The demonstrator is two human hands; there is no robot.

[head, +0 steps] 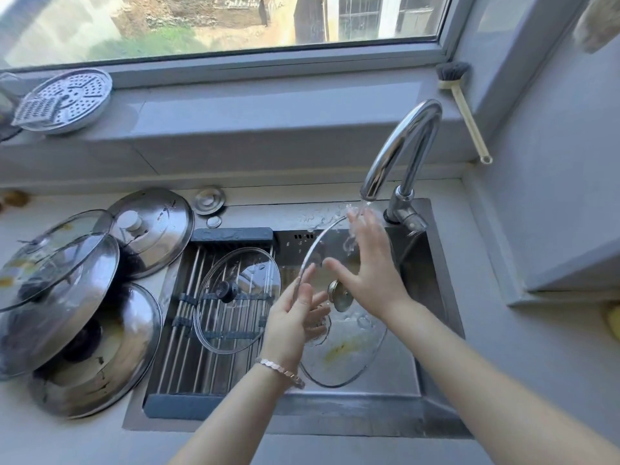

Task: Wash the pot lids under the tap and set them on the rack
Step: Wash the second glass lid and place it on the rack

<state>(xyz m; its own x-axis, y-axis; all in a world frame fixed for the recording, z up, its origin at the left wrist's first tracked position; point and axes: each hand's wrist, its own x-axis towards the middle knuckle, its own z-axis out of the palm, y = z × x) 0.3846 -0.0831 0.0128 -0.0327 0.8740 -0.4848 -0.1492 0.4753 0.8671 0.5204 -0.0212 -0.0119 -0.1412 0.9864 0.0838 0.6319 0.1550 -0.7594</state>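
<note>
One glass lid is mid-wash, held tilted over the sink with its far edge under the running tap. The left hand grips its left rim, fingers curled round the edge and partly showing through the glass. The right hand lies flat on it in the stream, fingers straight and spread. A yellow smear sits on the lid's near part, so I judge the rubbing unfinished. The lid needs turning to bring that patch under the water, then carrying left to the rack. A second glass lid lies on the rack, leaving bare rods mainly at its left and near sides. Four stacked lids wait on the worktop left of the rack. A brush leans far right, clear of the work.
</note>
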